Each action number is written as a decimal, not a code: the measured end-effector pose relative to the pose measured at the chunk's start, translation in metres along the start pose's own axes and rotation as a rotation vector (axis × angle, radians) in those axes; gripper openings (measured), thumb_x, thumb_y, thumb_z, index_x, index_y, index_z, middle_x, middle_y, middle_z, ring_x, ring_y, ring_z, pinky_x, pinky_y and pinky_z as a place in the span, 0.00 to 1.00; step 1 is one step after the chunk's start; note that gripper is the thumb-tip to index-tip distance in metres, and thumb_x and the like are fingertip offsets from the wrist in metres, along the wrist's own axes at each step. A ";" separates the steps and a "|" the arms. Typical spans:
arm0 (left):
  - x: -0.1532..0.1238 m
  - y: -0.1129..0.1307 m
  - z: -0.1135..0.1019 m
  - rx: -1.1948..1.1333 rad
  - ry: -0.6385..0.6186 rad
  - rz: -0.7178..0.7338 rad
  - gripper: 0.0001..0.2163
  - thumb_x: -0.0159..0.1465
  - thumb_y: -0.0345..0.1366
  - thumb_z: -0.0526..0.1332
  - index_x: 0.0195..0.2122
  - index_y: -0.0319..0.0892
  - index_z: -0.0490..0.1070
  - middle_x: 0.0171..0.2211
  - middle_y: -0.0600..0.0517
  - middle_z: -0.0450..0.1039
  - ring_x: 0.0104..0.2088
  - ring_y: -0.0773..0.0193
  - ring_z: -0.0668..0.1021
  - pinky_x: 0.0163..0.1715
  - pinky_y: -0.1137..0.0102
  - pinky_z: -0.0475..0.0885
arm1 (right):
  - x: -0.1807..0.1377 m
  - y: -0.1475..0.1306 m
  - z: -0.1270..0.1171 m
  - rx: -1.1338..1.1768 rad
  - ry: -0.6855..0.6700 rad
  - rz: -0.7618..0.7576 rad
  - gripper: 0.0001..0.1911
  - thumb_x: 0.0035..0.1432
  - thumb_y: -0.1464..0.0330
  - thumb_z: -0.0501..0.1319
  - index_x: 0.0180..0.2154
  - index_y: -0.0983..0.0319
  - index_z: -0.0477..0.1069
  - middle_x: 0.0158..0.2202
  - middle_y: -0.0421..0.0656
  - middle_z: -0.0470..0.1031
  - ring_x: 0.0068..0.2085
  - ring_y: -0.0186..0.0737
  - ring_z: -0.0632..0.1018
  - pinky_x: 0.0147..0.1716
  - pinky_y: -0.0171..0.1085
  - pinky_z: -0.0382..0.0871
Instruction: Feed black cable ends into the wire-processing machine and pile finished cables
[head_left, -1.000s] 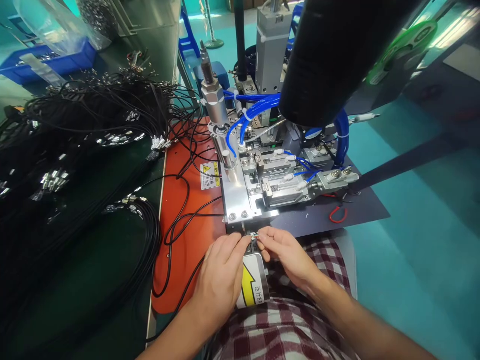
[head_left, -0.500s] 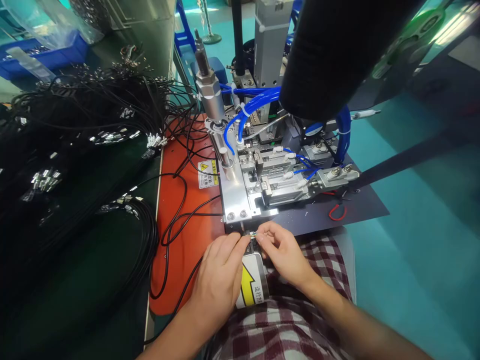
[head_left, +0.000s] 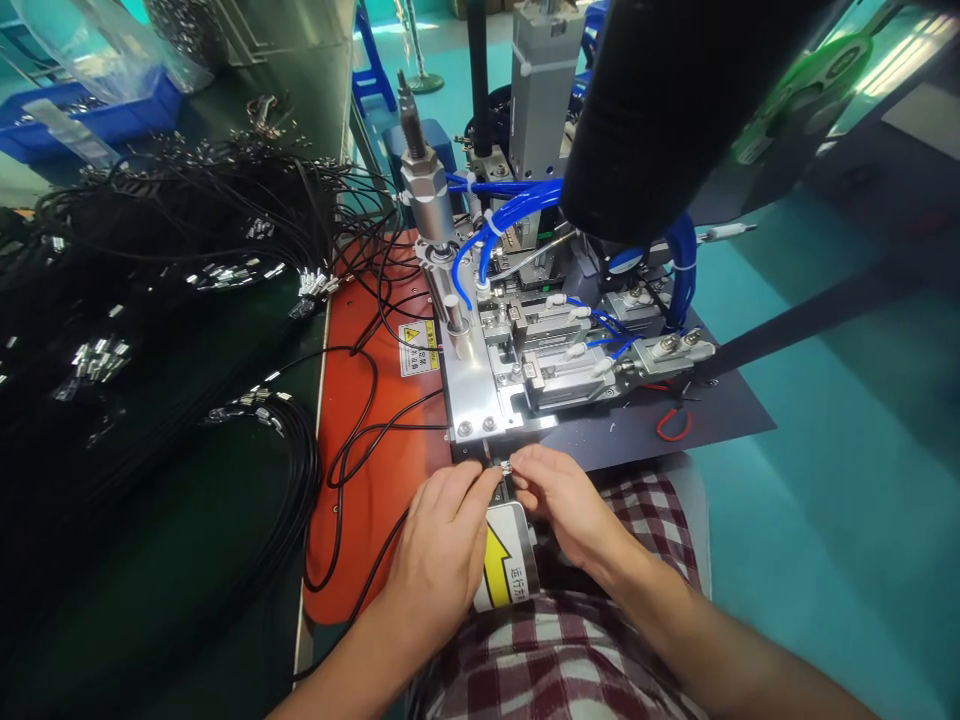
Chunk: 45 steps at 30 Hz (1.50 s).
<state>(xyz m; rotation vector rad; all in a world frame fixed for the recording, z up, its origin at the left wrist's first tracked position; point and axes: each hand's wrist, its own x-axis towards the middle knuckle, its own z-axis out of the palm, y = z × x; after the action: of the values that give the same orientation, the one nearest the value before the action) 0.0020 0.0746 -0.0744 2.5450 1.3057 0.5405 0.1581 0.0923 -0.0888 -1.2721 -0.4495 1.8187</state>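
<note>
A small cable end with a bright, silvery tip lies between my two hands, at the front of a metal machine. My left hand pinches it from the left, thumb and forefinger together. From the other side, the fingertips of my right hand close on the same small piece; its fine detail is too small to make out. Below the fingers sits a white guard plate with a yellow arrow. A black cable runs in from the left beneath my left hand.
Black cables with metal ends lie piled on the dark table at left. An orange board lies beside the machine. Blue air tubes loop above it, a thick black tube hangs overhead, and red-handled pliers lie at right.
My right hand has shifted slightly, its fingers curling closer together at the cable end. My left hand stays almost in place. The whole view has moved a little.
</note>
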 end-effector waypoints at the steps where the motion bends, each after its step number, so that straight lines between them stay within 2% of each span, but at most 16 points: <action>1: 0.000 0.001 -0.002 -0.012 -0.009 -0.015 0.17 0.64 0.24 0.49 0.54 0.38 0.64 0.46 0.43 0.68 0.44 0.56 0.70 0.43 0.61 0.71 | 0.000 0.000 -0.001 0.004 -0.004 0.015 0.17 0.45 0.60 0.66 0.21 0.61 0.60 0.19 0.32 0.59 0.18 0.26 0.58 0.19 0.31 0.50; 5: -0.009 0.009 -0.011 -0.050 -0.005 -0.113 0.21 0.66 0.29 0.47 0.60 0.45 0.57 0.49 0.44 0.67 0.48 0.56 0.71 0.46 0.61 0.72 | 0.001 0.000 -0.005 -0.006 -0.021 0.020 0.18 0.44 0.60 0.68 0.21 0.62 0.61 0.19 0.33 0.59 0.19 0.26 0.58 0.20 0.31 0.49; 8: -0.034 0.016 -0.016 0.000 0.052 -0.211 0.25 0.67 0.33 0.47 0.65 0.50 0.47 0.52 0.44 0.65 0.50 0.54 0.71 0.43 0.61 0.73 | 0.001 0.003 -0.008 -0.014 -0.041 0.010 0.18 0.46 0.59 0.68 0.22 0.62 0.62 0.20 0.32 0.59 0.19 0.26 0.58 0.21 0.31 0.50; 11: -0.061 0.021 -0.016 0.102 0.037 -0.370 0.28 0.68 0.35 0.47 0.67 0.49 0.39 0.58 0.42 0.59 0.54 0.50 0.68 0.44 0.56 0.73 | 0.002 0.003 -0.008 -0.016 -0.054 0.005 0.18 0.46 0.59 0.68 0.22 0.62 0.62 0.21 0.33 0.59 0.20 0.26 0.58 0.22 0.31 0.52; 15: -0.074 0.020 -0.012 0.206 -0.001 -0.495 0.27 0.68 0.38 0.48 0.67 0.47 0.40 0.59 0.41 0.57 0.57 0.46 0.65 0.47 0.49 0.70 | -0.001 0.000 -0.006 -0.021 -0.058 0.007 0.20 0.43 0.58 0.69 0.21 0.62 0.62 0.20 0.32 0.58 0.20 0.27 0.58 0.23 0.32 0.54; 18: -0.067 0.012 -0.013 0.250 0.038 -0.483 0.25 0.68 0.38 0.47 0.66 0.48 0.45 0.58 0.43 0.60 0.56 0.47 0.65 0.49 0.49 0.69 | -0.004 -0.002 -0.004 -0.026 -0.057 0.006 0.21 0.41 0.56 0.69 0.21 0.62 0.61 0.19 0.32 0.58 0.20 0.27 0.58 0.23 0.32 0.54; 21: -0.062 -0.001 -0.017 0.295 0.054 -0.409 0.23 0.69 0.39 0.47 0.65 0.48 0.49 0.58 0.45 0.63 0.56 0.50 0.66 0.49 0.55 0.70 | -0.005 -0.003 -0.003 -0.026 -0.060 -0.002 0.21 0.40 0.55 0.70 0.21 0.61 0.61 0.19 0.32 0.58 0.20 0.27 0.58 0.22 0.32 0.53; 27: -0.068 -0.023 -0.025 0.361 -0.034 -0.250 0.24 0.69 0.39 0.47 0.66 0.48 0.47 0.59 0.48 0.63 0.57 0.52 0.67 0.49 0.59 0.71 | 0.001 0.004 -0.012 -0.030 -0.079 -0.007 0.19 0.44 0.56 0.69 0.22 0.62 0.65 0.20 0.34 0.63 0.20 0.29 0.62 0.23 0.32 0.55; 31: -0.070 -0.025 -0.026 0.368 -0.032 -0.241 0.25 0.69 0.37 0.47 0.67 0.48 0.42 0.59 0.48 0.63 0.57 0.53 0.67 0.49 0.59 0.71 | 0.003 0.017 -0.036 -0.037 -0.018 -0.027 0.20 0.46 0.51 0.66 0.28 0.61 0.70 0.22 0.37 0.67 0.21 0.32 0.64 0.23 0.34 0.57; 36: -0.070 -0.025 -0.026 0.346 -0.026 -0.230 0.26 0.69 0.37 0.48 0.67 0.49 0.42 0.60 0.49 0.62 0.57 0.53 0.67 0.50 0.59 0.71 | -0.009 0.034 -0.069 0.011 0.099 -0.043 0.18 0.50 0.52 0.65 0.30 0.60 0.71 0.23 0.36 0.65 0.21 0.32 0.61 0.24 0.36 0.57; 40: -0.072 -0.027 -0.024 0.340 -0.025 -0.236 0.25 0.68 0.36 0.49 0.66 0.48 0.44 0.60 0.48 0.62 0.58 0.53 0.67 0.50 0.58 0.71 | -0.024 0.035 -0.074 0.022 0.156 -0.024 0.17 0.48 0.53 0.67 0.29 0.60 0.72 0.24 0.37 0.63 0.21 0.32 0.59 0.25 0.36 0.58; 45: -0.073 -0.028 -0.021 0.339 -0.018 -0.279 0.25 0.68 0.37 0.49 0.66 0.52 0.46 0.60 0.50 0.63 0.57 0.53 0.68 0.51 0.53 0.71 | -0.030 0.040 -0.072 0.026 0.200 0.025 0.16 0.45 0.54 0.69 0.28 0.60 0.72 0.24 0.37 0.64 0.21 0.32 0.59 0.24 0.36 0.59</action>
<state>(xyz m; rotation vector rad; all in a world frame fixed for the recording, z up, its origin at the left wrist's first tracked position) -0.0669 0.0320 -0.0813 2.5422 1.8429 0.2566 0.2084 0.0326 -0.1289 -1.4303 -0.2993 1.6909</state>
